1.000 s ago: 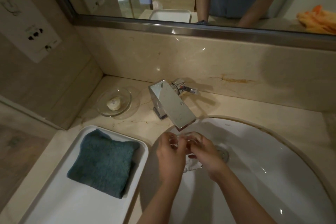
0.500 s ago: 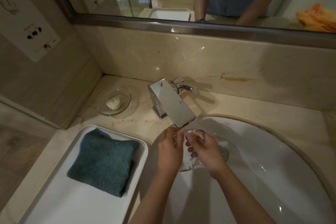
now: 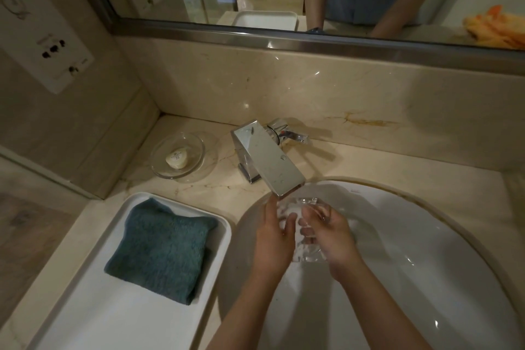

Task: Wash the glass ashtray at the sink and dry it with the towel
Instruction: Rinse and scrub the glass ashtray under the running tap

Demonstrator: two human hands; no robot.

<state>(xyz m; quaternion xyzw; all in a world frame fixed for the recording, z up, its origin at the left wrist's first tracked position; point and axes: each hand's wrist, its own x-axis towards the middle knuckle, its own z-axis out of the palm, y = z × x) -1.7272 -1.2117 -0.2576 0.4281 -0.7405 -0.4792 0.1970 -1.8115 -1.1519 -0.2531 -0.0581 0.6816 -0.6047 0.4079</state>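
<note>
Under the spout of the chrome faucet (image 3: 267, 159), over the white sink (image 3: 412, 250), I hold the clear glass ashtray (image 3: 298, 209). My left hand (image 3: 274, 239) grips its left side, thumb across the glass. My right hand (image 3: 331, 233) curls round its right side, fingers over the rim. Water runs off the ashtray below my hands. The folded teal towel (image 3: 160, 247) lies on the white tray (image 3: 93, 318) to the left of the sink.
A glass soap dish (image 3: 196, 148) with a small pale soap (image 3: 176, 160) sits on the marble counter behind the tray. The faucet lever (image 3: 292, 135) points right. A mirror and a wall socket panel (image 3: 51, 45) are above.
Both hands have lifted the ashtray up closer under the spout and turned it between the fingers. Towel and tray have not moved.
</note>
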